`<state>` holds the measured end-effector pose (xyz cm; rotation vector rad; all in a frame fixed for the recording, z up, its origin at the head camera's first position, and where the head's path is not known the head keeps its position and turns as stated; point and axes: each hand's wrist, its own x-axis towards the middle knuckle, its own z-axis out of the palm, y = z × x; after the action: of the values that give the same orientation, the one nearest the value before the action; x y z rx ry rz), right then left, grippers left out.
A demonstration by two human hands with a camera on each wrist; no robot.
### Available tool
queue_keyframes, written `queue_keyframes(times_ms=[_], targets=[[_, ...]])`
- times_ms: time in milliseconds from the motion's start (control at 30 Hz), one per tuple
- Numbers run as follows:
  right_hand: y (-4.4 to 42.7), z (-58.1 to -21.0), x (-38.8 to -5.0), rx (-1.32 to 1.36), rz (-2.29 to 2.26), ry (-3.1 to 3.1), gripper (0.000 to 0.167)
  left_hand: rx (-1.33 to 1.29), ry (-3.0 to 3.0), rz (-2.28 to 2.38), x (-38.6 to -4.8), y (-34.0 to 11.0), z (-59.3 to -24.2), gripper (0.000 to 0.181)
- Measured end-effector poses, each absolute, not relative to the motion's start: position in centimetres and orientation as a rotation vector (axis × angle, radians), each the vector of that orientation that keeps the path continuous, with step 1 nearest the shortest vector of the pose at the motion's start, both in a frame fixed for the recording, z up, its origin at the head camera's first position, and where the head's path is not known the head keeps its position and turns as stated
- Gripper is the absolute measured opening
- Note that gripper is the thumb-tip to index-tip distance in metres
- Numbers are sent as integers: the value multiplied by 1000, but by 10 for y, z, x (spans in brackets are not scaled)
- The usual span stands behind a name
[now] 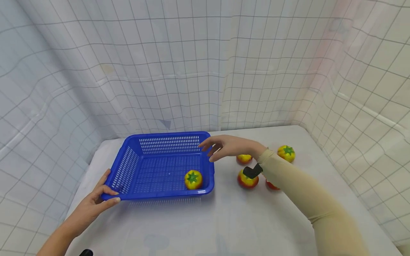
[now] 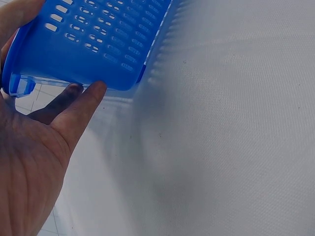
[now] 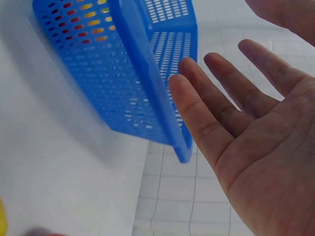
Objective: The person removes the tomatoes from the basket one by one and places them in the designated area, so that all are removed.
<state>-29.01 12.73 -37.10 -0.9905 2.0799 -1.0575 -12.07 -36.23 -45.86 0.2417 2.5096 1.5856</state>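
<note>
A blue plastic basket (image 1: 166, 195) with slotted walls stands on the table, holding one yellow round fruit (image 1: 193, 179) with a green star-shaped top in its near right corner. My left hand (image 1: 93, 204) grips the near left corner of the basket; in the left wrist view its thumb and fingers (image 2: 81, 115) lie around that corner. Over the right rim hovers my right hand (image 1: 229, 146), fingers loosely spread and nothing held. The right wrist view puts its fingertips (image 3: 178, 88) close to the rim (image 3: 152, 83); whether they touch cannot be told.
To the right of the basket lie several more red-and-yellow fruits, including one near the wrist (image 1: 244, 159), one below it (image 1: 246, 181) and one farther right (image 1: 286, 153). The right forearm partly covers another fruit (image 1: 272, 185). White grid-patterned curtains (image 1: 179, 71) surround the white table (image 1: 224, 220).
</note>
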Motion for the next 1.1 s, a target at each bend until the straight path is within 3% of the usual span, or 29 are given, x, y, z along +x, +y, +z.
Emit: queue_keyframes(times_ms=[267, 1100], targets=[[99, -364, -297, -1063, -949, 2011, 70, 216, 2537, 1557, -119, -360, -457, 24], [33, -368, -310, -1085, -357, 1999, 65, 185, 2569, 1535, -117, -359, -459, 23]])
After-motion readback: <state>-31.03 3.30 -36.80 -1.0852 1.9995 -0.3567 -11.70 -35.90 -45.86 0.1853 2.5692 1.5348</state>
